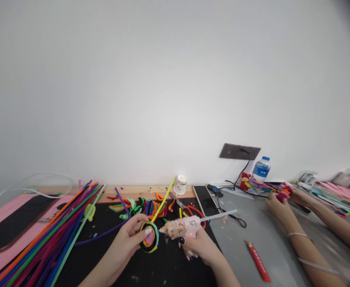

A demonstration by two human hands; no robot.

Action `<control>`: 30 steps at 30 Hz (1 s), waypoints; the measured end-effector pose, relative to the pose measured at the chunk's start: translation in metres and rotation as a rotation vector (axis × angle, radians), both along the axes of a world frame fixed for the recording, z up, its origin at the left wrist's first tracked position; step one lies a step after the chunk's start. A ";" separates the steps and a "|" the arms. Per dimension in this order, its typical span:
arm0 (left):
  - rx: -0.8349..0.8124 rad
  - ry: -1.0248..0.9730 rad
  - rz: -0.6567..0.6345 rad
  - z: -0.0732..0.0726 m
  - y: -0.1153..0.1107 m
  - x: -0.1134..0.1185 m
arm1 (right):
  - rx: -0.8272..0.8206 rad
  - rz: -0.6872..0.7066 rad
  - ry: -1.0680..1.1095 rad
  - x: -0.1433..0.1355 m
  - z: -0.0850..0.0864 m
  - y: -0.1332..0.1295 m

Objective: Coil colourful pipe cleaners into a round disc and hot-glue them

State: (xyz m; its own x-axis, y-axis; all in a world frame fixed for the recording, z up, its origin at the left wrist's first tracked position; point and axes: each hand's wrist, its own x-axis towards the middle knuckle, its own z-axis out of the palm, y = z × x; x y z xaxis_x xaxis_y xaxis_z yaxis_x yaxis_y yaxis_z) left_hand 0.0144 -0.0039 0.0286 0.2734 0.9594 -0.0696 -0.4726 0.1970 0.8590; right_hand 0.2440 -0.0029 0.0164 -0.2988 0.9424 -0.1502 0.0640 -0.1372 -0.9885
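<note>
My left hand (132,235) pinches a round coil of pipe cleaners (153,241), ringed in black, yellow and light blue with pink inside. A yellow pipe cleaner (164,201) sticks up from it. In my right hand (199,246) is a pale pink glue gun (181,228), its nozzle pointing left, close to the coil's edge. Whether the nozzle touches the coil I cannot tell. A translucent glue stick (219,215) runs out of the gun's back. Beneath both hands lies a black mat (109,263).
Long pipe cleaners (52,235) fan out at left. Behind my hands lie curled pipe cleaner pieces (133,207), pliers (179,201), a white cup (180,184) and a phone (205,201). At right are a red cutter (257,261), a bottle (260,172) and another person's hands (279,205).
</note>
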 end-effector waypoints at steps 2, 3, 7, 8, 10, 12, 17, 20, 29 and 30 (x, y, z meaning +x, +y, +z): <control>-0.001 0.005 -0.020 0.000 -0.001 0.001 | 0.003 -0.005 0.018 0.000 -0.002 0.000; 0.002 0.004 -0.027 0.000 -0.001 0.001 | 0.004 -0.010 0.030 0.000 -0.003 0.001; 0.014 0.012 -0.039 0.001 -0.003 0.003 | 0.002 -0.015 0.048 0.000 -0.005 0.001; 0.010 0.019 -0.027 0.001 -0.003 0.003 | 0.003 -0.011 0.049 0.000 -0.005 0.001; -0.007 0.028 0.008 0.001 -0.004 0.004 | 0.004 -0.005 0.045 0.000 -0.003 0.000; -0.019 0.027 0.044 0.002 -0.003 0.003 | 0.002 -0.003 0.028 -0.001 -0.001 0.000; -0.044 -0.008 0.082 -0.001 0.001 0.001 | -0.018 0.017 -0.026 -0.001 0.004 -0.002; -0.049 -0.039 0.085 -0.003 0.002 0.000 | -0.019 0.032 -0.042 -0.001 0.006 -0.002; -0.059 -0.090 0.083 0.000 0.001 0.000 | -0.018 0.068 -0.029 0.002 -0.002 0.000; -0.062 -0.094 0.093 -0.001 0.001 -0.001 | -0.016 0.071 -0.032 0.002 -0.002 -0.001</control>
